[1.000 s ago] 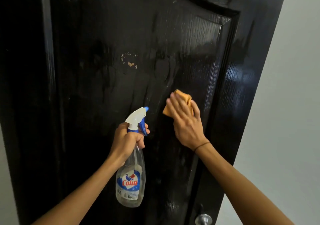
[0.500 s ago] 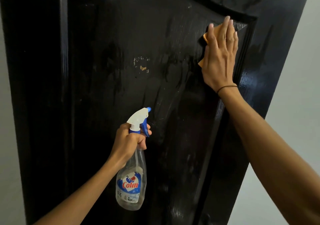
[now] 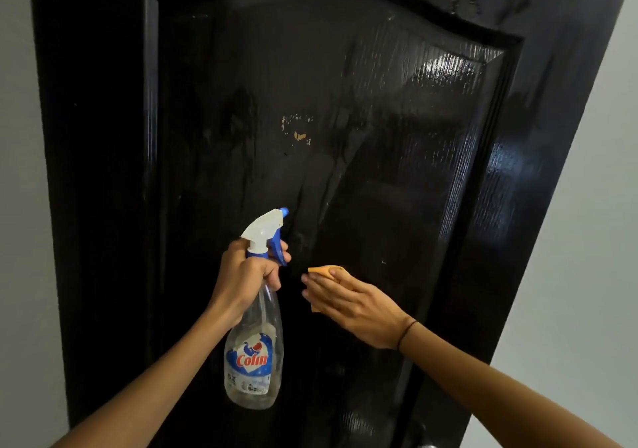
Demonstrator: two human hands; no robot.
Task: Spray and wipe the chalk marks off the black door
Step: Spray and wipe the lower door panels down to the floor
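- Black door (image 3: 345,109) fills most of the view, tilted in frame; its top, bottom and left edge are cut off or lost in shadow.
- Left hand (image 3: 247,280) curled round the neck of a clear spray bottle (image 3: 253,354), one finger at the blue trigger. Nozzle points at the door, bottle hangs roughly upright, "Colin" label faces the camera.
- Liquid level in the bottle hard to read through the plastic.
- Right hand (image 3: 352,301) lies flat, fingers straight, pressing an orange cloth (image 3: 322,271) on the lower middle of the door panel, just beside the bottle's trigger. Most of the cloth is hidden under the palm; only a corner above the fingertips and a sliver below show.
- Thin dark band on the right wrist.
- Pale marks (image 3: 297,130) sit mid-panel, well above both hands. Too small to tell chalk from chipped paint.
- Wet streaks and glare on the panel's right side blur the surface there.
- Grey wall (image 3: 580,240) to the right of the door.
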